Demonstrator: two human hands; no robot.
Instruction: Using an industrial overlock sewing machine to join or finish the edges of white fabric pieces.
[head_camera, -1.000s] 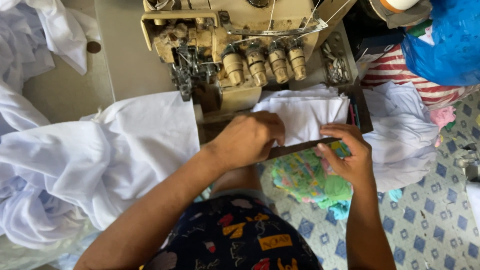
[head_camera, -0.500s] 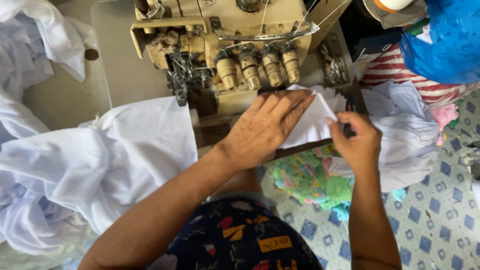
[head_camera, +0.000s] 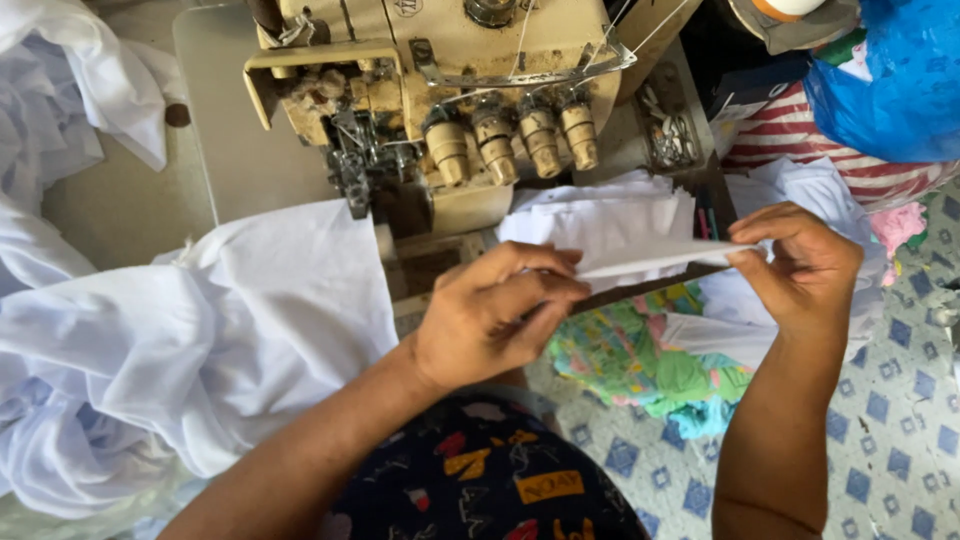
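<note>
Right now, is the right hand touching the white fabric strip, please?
Touching: the head view shows the right hand pinching one end of the white fabric strip.

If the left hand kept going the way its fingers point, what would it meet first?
The left hand points right along the white fabric strip it pinches; it would likely meet the right hand holding the other end, though depth is unclear.

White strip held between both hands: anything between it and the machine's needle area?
Nothing visible blocks it. The white strip is pinched by the left hand and right hand, raised above the stack of white pieces. The sewing machine sits just beyond, its needle area to the left.
</note>
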